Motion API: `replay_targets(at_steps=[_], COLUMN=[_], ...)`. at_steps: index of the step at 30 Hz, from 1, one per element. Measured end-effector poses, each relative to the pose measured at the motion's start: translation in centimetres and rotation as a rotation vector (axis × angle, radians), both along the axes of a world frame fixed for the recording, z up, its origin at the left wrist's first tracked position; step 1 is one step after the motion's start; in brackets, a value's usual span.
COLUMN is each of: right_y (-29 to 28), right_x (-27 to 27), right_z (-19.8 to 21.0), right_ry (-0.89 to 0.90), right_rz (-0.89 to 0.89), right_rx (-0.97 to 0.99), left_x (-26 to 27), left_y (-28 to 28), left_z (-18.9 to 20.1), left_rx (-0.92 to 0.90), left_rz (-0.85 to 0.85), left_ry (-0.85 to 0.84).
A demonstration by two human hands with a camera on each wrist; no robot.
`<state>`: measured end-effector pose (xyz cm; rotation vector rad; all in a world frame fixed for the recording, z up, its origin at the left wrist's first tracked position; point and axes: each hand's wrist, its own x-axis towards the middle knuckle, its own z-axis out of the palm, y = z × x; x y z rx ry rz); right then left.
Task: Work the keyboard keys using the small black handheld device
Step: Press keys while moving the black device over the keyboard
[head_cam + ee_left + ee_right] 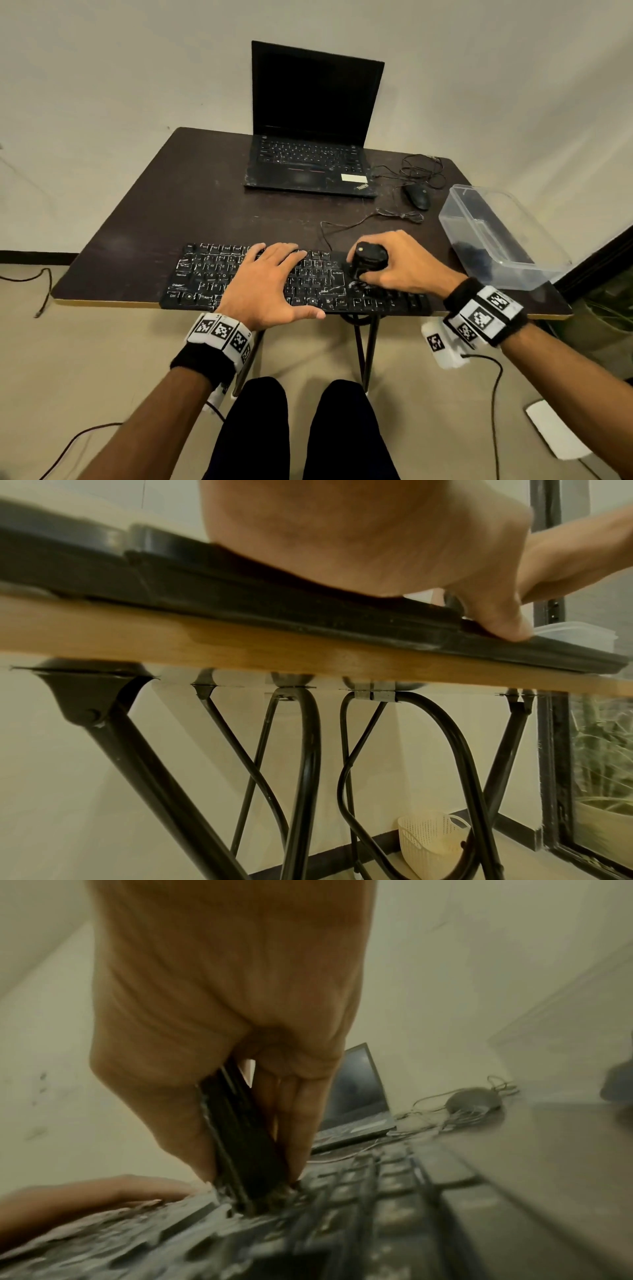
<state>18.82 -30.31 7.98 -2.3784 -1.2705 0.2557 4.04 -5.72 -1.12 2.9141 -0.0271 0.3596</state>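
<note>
Nearest you, the keyboard (pixel 294 281) lies along the front edge of the worktop (pixel 144 219), long axis running left to right; your left hand (pixel 265 284) rests spread flat over its middle. Your right hand (pixel 397 260) grips the small black device (pixel 368 262) upright, tip down on the right-hand keys, so further keys lie sideways along that axis

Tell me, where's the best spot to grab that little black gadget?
Probably round its upright sides, coming from above. The small black device stands on end with its tip down on the keyboard, so the right hand wraps fingers and thumb round the body. That grip leaves the bottom tip free for the keys.
</note>
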Motion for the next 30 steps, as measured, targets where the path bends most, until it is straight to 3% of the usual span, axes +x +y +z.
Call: replay_targets(at_steps=[3,8,12,16,20,24,28,30], right_y=[-0.2,0.3,0.6,0.9,1.1,0.6,-0.4,-0.6], right_x=[0.3,-1.2,-0.2,-1.4,-0.4,-1.8,-1.1,-1.7], right_z=[0.2,0.0,0.4,0.4,0.8,0.6,0.8,0.9], right_ry=[0.027,0.000,-0.042,0.019,-0.036,0.037,-0.016,0.034], right_rz=[-0.108,-0.010,-0.130,0.011,-0.099,0.029,-0.080,-0.019], right_rx=[0.046,0.021,0.068,-0.017,0.033,-0.044,0.029,-0.001], left_x=[-0.1,0.0,-0.1,-0.1,0.0,0.0,0.0,0.0], left_y=[-0.1,0.0,-0.1,-0.1,-0.1,-0.1,-0.1,-0.1], left_z=[0.0,0.1,0.1,0.1,0.1,0.1,0.2,0.1], left_rx=[0.009,0.010,0.001,-0.012,-0.003,-0.007,-0.001,0.006], left_rz=[-0.003,0.001,0.000,0.011,0.006,0.014,0.007,0.011], left_ry=[0.022,0.011,0.024,0.019,0.021,0.018,0.030,0.021])
